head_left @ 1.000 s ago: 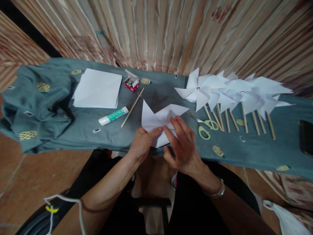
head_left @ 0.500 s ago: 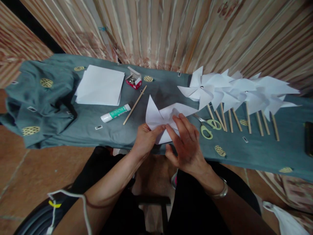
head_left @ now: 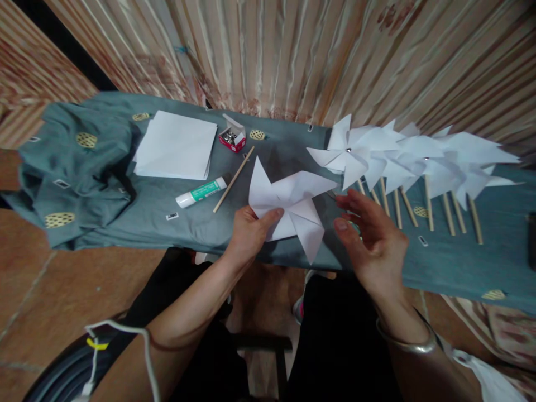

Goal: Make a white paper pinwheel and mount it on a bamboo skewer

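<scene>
A white paper pinwheel (head_left: 288, 195) with spread blades is pinched at its lower left by my left hand (head_left: 251, 231), the thumb pressed near its centre. My right hand (head_left: 371, 240) hovers apart from the paper, to its right, fingers apart and holding nothing. Under that hand lie the scissors (head_left: 355, 226), mostly hidden by it. A thin wooden stick (head_left: 233, 180) lies slanted left of the pinwheel, beside a white and green glue stick (head_left: 201, 192). Behind them stands an opened small red box (head_left: 232, 138) of metal pins.
A stack of white paper (head_left: 176, 145) lies at the left on the green cloth (head_left: 154, 218). Several white pinwheels (head_left: 355, 153) on wooden sticks overlap along the right. Bunched cloth (head_left: 87, 173) fills the left end; a pleated curtain (head_left: 268, 61) hangs behind.
My right hand has let go of the pinwheel and moved right, over the scissors. The lower right blade now stands spread out. My left hand keeps its pinch.
</scene>
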Motion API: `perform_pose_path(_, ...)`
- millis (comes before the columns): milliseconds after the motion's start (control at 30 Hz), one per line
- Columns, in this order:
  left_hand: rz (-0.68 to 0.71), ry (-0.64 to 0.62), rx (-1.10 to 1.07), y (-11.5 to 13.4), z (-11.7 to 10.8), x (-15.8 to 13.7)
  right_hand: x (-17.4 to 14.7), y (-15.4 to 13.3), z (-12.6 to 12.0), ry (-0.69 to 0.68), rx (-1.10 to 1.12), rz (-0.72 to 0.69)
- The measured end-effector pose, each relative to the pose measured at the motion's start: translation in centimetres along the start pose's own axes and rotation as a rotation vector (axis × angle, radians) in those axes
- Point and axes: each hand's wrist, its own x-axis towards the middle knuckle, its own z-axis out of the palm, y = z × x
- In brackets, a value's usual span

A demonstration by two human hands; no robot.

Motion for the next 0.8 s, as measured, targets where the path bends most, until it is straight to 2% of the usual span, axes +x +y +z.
perform_pose_path(100,0.008,-0.026,0.037,0.1,0.2,-0.1,0.5,0.7,0.8,-0.113,0.253,0.230)
perform_pose_path(200,0.019,-0.059,0.104,0.0,0.5,-0.3,0.9,0.7,2.0,-0.230,0.478,0.327)
perform_pose_path(267,0.022,-0.068,0.151,-0.2,0.8,-0.4,1.1,0.5,2.7,-0.225,0.571,0.371)
perform_pose_path(467,0.066,-0.086,0.237,-0.4,1.1,-0.5,1.4,0.3,3.8,-0.137,0.587,0.443)
perform_pose_path(800,0.106,-0.073,0.320,-0.5,1.1,-0.6,1.3,0.6,4.6,-0.104,0.533,0.478)
